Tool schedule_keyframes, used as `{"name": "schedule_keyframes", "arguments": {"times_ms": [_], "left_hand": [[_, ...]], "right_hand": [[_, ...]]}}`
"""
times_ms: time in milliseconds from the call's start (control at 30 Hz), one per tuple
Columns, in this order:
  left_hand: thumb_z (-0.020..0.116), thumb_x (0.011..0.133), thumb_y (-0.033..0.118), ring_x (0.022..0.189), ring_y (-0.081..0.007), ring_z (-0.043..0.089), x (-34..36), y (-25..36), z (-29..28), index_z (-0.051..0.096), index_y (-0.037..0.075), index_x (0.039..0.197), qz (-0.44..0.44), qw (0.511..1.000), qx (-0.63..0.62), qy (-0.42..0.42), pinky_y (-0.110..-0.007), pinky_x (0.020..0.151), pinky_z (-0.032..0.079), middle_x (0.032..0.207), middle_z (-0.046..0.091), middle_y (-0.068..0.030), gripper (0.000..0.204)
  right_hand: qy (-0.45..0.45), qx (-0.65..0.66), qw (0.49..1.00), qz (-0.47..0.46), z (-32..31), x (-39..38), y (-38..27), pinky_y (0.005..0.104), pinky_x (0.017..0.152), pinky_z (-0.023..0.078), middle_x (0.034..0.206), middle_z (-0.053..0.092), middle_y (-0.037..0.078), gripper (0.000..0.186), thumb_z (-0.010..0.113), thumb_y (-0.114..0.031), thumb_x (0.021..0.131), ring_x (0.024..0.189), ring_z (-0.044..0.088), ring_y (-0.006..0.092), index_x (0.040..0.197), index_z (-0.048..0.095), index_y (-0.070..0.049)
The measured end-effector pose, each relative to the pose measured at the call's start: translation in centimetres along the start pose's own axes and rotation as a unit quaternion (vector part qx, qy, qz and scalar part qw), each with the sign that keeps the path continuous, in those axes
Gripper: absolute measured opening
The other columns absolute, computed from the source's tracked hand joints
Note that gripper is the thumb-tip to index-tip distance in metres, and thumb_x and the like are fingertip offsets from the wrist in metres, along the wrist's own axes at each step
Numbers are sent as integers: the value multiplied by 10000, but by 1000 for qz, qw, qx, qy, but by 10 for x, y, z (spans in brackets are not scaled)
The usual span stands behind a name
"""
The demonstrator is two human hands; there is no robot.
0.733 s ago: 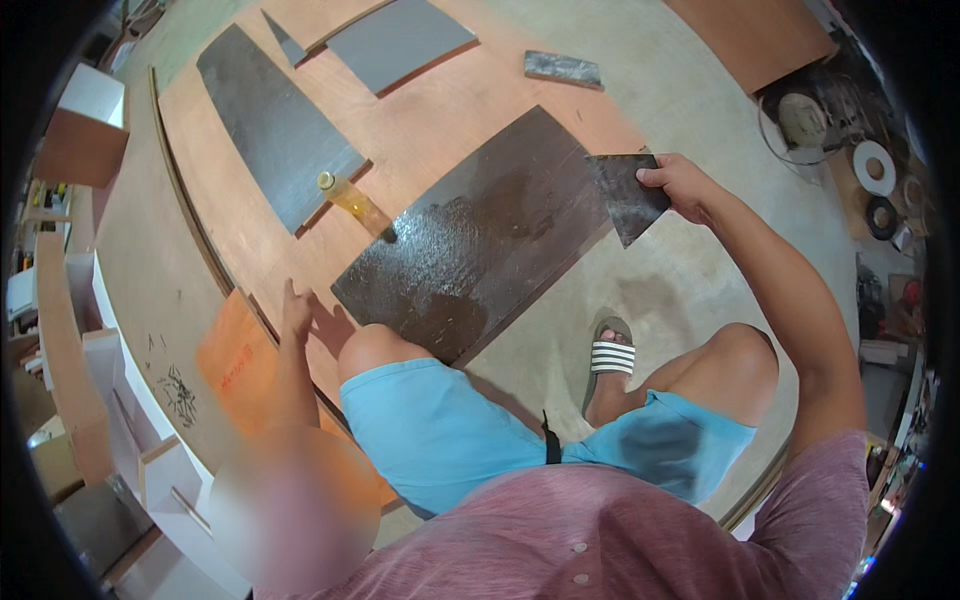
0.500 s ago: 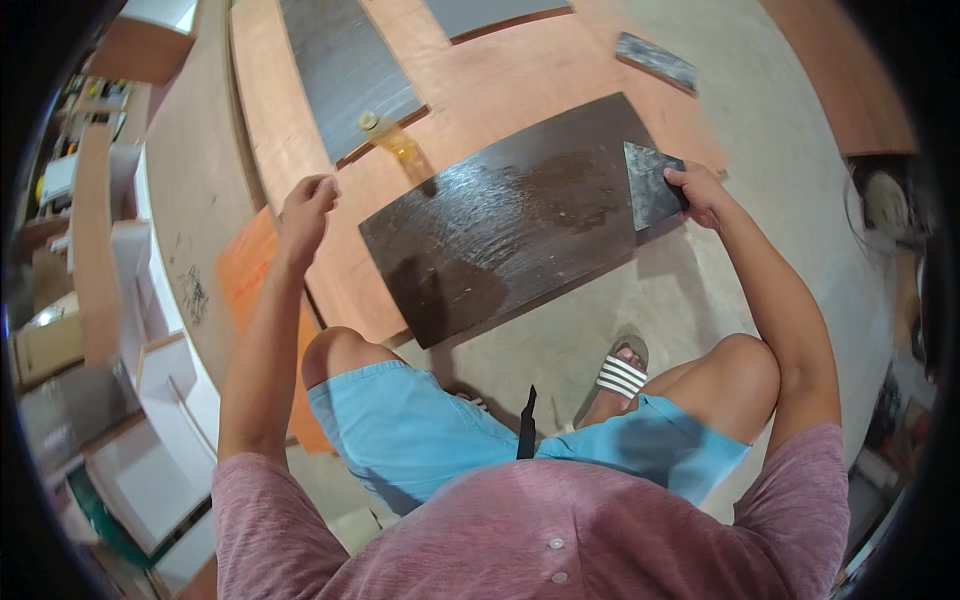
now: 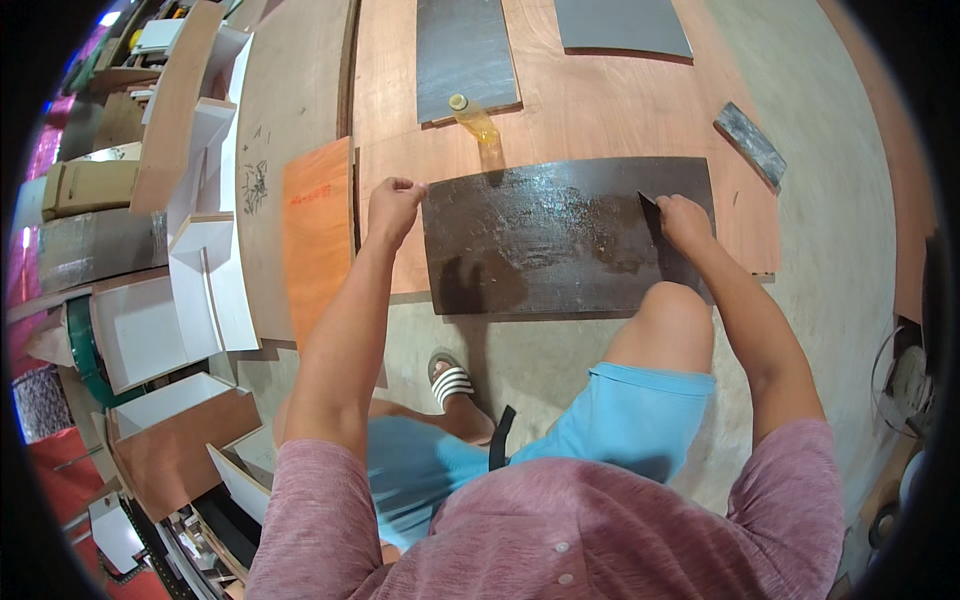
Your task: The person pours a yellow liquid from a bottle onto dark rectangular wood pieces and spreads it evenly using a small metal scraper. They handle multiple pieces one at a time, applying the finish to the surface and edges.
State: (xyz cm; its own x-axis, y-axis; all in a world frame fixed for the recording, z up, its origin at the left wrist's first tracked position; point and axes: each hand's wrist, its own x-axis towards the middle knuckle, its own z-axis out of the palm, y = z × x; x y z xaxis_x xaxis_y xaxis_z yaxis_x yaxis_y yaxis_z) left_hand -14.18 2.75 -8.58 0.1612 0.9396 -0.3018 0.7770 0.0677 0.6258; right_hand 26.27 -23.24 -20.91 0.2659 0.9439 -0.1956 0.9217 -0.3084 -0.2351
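A dark brown board (image 3: 570, 240) with a glossy wet patch lies across in front of me. My right hand (image 3: 685, 222) is closed on a scraper (image 3: 650, 212) above the board's right part; its blade appears nearly edge-on. My left hand (image 3: 397, 212) is closed with the fingertips pressed together, at the board's far left corner. What it may hold, or whether it touches the board, cannot be told. A clear plastic bottle (image 3: 476, 122) with yellowish liquid stands just beyond the board's far edge.
Beneath lies a large light wood sheet (image 3: 590, 110), bearing two grey panels (image 3: 462, 60) (image 3: 622, 25) and a narrow dark strip (image 3: 750, 146). An orange board (image 3: 318, 225) lies left. White box-like cabinet parts (image 3: 208, 300) line the left side; a round wire-guarded object (image 3: 905, 385) stands right.
The view has turned and my feet and knees have shifted. My left hand has come up to the board's corner. The scraper has moved left over the board, its blade turned from flat-facing to edge-on.
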Motion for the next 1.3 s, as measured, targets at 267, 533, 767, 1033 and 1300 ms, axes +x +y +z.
{"name": "schedule_keyframes", "arguments": {"times_ms": [267, 533, 767, 1033, 1300], "left_hand": [[878, 707, 286, 1146, -351, 634, 60, -14, 61, 501, -30, 1393, 24, 994, 35, 100, -405, 988, 502, 1260, 625, -268, 844], [896, 691, 268, 1355, -414, 395, 135, 9, 135, 536, 10, 1328, 99, 986, -118, 57, -471, 1106, 366, 1274, 609, -241, 776], [784, 750, 300, 1029, -364, 671, 102, 27, 68, 548, 3, 1272, 154, 987, 33, -24, -437, 949, 510, 1107, 691, -220, 645], [714, 815, 248, 1043, -366, 683, 8, 41, -71, 549, -1, 1262, -1, 783, 578, -230, -452, 852, 540, 1120, 701, -225, 538], [799, 759, 238, 1014, -309, 704, -5, 38, -86, 743, 53, 1027, 29, 763, 599, -242, -429, 820, 570, 1065, 738, -133, 330]], "right_hand": [[-31, -6, 999, -32, -2, 10, -1, 476, 806, 543, 871, 657, 197, 140, 562, -75, 849, 897, 672, 382, 902, 688, -45], [-67, -16, 997, -19, -7, 12, 0, 482, 808, 542, 906, 666, 196, 144, 586, -81, 833, 900, 670, 383, 915, 701, -50], [-70, 23, 997, 3, -16, 21, 3, 507, 827, 528, 939, 699, 219, 153, 573, -72, 833, 928, 672, 405, 894, 710, -38], [-61, 6, 998, -3, -15, 18, 1, 512, 834, 527, 927, 698, 228, 170, 560, -50, 822, 925, 673, 410, 891, 715, -34], [-77, 19, 997, -8, -20, 24, 4, 519, 816, 520, 909, 687, 254, 178, 572, -60, 817, 904, 668, 432, 914, 718, -31]]}}
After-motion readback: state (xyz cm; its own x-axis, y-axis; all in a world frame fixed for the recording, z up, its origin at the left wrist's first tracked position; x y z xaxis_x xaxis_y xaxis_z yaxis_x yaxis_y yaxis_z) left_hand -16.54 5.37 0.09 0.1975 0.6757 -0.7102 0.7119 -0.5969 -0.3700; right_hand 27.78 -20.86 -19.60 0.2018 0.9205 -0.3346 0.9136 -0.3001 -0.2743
